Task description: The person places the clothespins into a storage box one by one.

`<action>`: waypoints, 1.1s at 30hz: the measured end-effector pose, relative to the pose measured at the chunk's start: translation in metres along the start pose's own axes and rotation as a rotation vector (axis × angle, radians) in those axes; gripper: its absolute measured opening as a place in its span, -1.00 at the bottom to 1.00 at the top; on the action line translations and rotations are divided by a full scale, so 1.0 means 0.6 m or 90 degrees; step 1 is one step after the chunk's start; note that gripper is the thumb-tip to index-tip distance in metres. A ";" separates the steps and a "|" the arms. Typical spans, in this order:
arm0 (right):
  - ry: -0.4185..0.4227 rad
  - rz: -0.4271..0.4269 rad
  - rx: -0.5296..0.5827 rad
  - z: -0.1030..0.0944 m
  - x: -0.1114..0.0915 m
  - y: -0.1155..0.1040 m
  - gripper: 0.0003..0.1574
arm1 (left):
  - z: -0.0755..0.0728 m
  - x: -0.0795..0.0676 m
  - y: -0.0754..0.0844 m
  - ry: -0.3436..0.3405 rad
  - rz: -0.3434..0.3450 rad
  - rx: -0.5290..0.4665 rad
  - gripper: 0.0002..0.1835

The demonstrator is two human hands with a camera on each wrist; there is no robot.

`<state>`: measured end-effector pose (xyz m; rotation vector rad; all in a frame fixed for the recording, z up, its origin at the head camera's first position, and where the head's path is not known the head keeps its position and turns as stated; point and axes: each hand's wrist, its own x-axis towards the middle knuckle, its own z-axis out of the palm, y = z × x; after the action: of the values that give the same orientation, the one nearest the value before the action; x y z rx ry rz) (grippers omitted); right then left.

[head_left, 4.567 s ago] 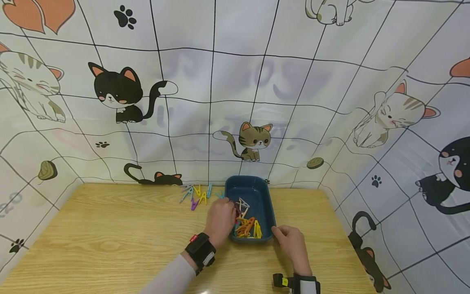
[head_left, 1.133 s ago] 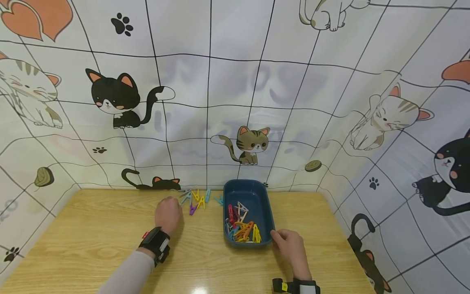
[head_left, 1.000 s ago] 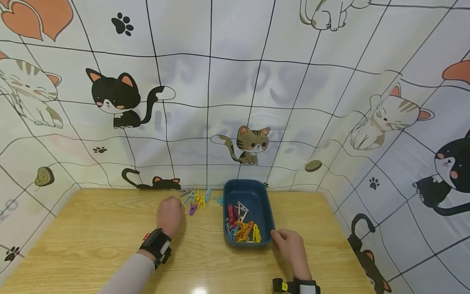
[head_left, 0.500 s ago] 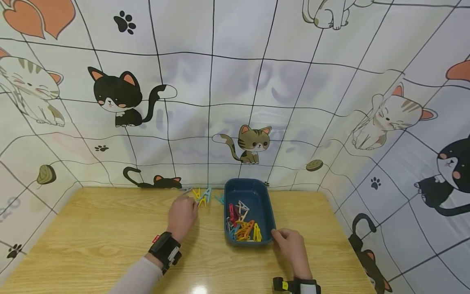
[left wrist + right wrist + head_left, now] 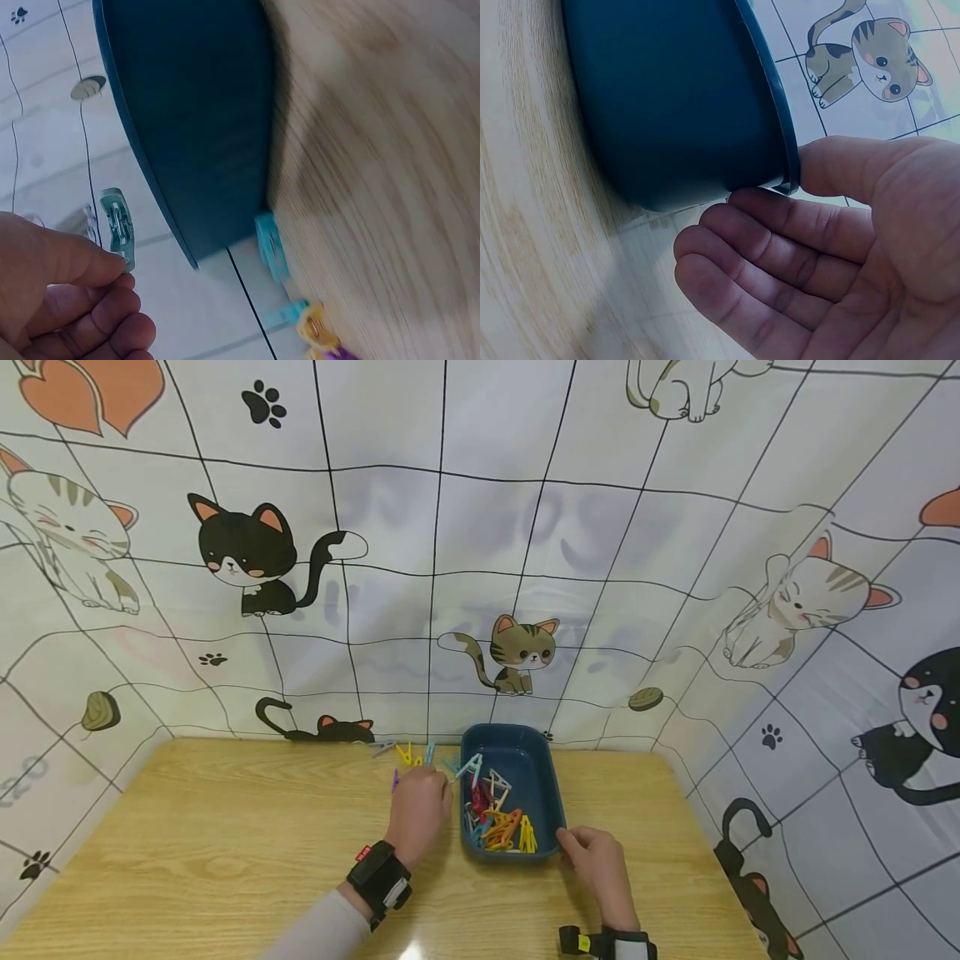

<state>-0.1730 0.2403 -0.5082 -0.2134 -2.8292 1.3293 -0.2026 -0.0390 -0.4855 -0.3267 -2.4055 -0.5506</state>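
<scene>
Between thumb and index finger, my left hand (image 5: 420, 810) pinches a light blue clothespin (image 5: 118, 225), which overlaps the left rim of the dark blue plastic bin (image 5: 551, 777) in the head view. My right hand (image 5: 596, 860) grips the bin's near right corner, thumb on the rim and fingers against the outer wall, as the right wrist view shows. Inside the bin lie red, white, orange and blue clothespins and some yellow clothespins (image 5: 527, 835). Left of the bin, yellow clothespins (image 5: 407, 755), a purple clothespin (image 5: 395, 780) and a blue clothespin (image 5: 430, 752) lie on the table, partly hidden by my left hand.
A grey clothespin (image 5: 383, 748) lies at the back edge of the wooden table (image 5: 247, 835). Another blue clothespin (image 5: 271, 247) lies close beside the bin's wall. A cat-printed sheet (image 5: 390, 543) rises behind the table and along its sides.
My left hand has moved right from the left side of the loose clothespins to the bin's left rim, bringing the light blue clothespin from the pile. My right hand keeps its place on the bin.
</scene>
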 end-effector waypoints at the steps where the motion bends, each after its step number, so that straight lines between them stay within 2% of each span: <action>1: 0.000 -0.003 0.001 0.000 0.000 0.000 -0.64 | 0.003 0.000 0.005 -0.001 0.007 -0.002 -0.76; 6: 0.000 -0.018 0.003 -0.001 0.000 -0.002 -0.62 | 0.017 -0.001 0.029 -0.029 0.017 0.002 -0.75; 12: -0.001 -0.023 -0.002 -0.002 0.000 -0.005 -0.61 | 0.029 -0.004 0.047 -0.035 0.027 -0.015 -0.73; 23: 0.002 -0.023 -0.002 -0.001 0.001 -0.003 -0.62 | 0.038 -0.010 0.057 -0.041 0.040 -0.036 -0.74; 28: 0.001 -0.020 -0.005 -0.002 0.000 -0.003 -0.62 | 0.035 -0.013 0.059 -0.053 0.039 -0.036 -0.78; 33: 0.000 -0.016 -0.007 -0.001 0.000 -0.002 -0.63 | 0.028 -0.013 0.055 -0.044 0.044 -0.035 -0.81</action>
<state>-0.1732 0.2403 -0.5068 -0.1776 -2.8300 1.3100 -0.1935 -0.0029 -0.4925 -0.4587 -2.4386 -0.5834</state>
